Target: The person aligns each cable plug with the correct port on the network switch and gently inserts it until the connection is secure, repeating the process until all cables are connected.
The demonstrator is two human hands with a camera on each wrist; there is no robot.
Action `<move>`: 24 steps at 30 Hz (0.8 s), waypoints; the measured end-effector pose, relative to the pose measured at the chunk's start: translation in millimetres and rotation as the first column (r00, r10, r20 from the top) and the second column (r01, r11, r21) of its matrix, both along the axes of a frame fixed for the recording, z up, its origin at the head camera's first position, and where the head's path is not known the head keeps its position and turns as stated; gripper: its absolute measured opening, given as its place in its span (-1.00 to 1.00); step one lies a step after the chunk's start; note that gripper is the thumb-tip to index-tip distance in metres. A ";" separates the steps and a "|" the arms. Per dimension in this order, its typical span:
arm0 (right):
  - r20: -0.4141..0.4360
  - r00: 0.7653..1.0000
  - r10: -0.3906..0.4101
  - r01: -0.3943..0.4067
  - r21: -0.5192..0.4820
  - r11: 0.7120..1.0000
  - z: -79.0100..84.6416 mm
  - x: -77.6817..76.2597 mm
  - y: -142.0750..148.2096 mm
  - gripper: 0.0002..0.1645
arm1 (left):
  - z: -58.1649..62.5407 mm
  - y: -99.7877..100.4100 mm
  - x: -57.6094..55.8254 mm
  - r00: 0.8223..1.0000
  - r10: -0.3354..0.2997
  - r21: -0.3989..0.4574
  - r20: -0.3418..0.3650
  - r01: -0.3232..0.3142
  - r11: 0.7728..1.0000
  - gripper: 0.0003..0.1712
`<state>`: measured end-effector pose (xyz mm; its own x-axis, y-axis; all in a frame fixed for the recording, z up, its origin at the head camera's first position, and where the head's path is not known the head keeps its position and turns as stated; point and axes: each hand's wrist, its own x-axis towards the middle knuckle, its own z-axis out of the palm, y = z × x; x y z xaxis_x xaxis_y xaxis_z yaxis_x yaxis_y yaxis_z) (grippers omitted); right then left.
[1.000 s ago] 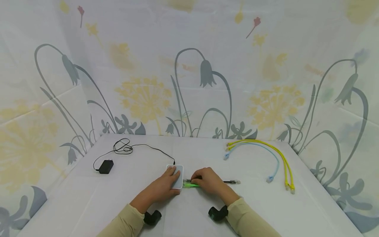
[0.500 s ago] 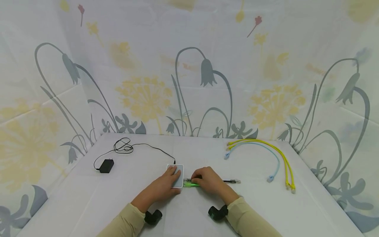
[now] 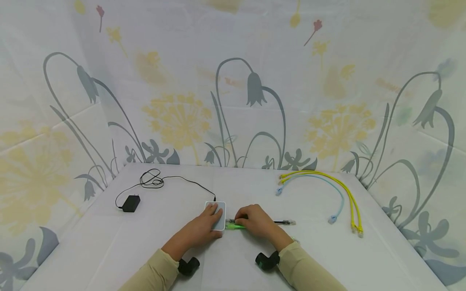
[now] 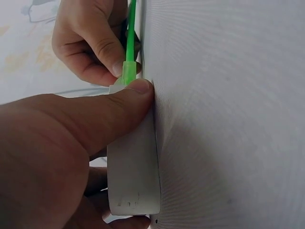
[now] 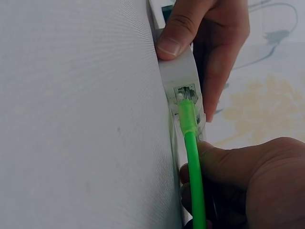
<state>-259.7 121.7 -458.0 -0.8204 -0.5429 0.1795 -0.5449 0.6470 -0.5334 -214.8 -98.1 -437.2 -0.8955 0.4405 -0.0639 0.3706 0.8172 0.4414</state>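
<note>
A small white router (image 3: 221, 220) with a grey top lies on the table. My left hand (image 3: 198, 231) holds it, fingers spread over the top and thumb against the near edge. A green network cable (image 5: 196, 181) has its plug at a port in the router's right side, as the right wrist view shows. Just behind it, my right hand (image 3: 257, 221) pinches a black network cable (image 3: 284, 222) near its left plug, close to the router's side. The black cable's other plug sticks out to the right past the hand; the fingers hide its middle.
A thin black lead runs from the router's back to a black power adapter (image 3: 131, 203) at the left. Two yellow network cables (image 3: 340, 184) and a light blue cable (image 3: 341, 202) lie curved at the back right. A flower-printed cloth (image 3: 233, 121) stands behind the table.
</note>
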 end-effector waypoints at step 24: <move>0.022 1.000 -0.011 0.011 0.005 1.000 4.2 1.2 -4.0 -0.91 | -2.9 -0.2 -2.0 1.000 -0.012 -0.013 -0.013 0.011 1.000 -0.17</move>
<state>-258.5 117.8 -453.8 -0.8301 -0.5347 0.1582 -0.5256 0.6556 -0.5422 -216.8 -98.3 -440.2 -0.8911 0.4500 -0.0578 0.3858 0.8186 0.4254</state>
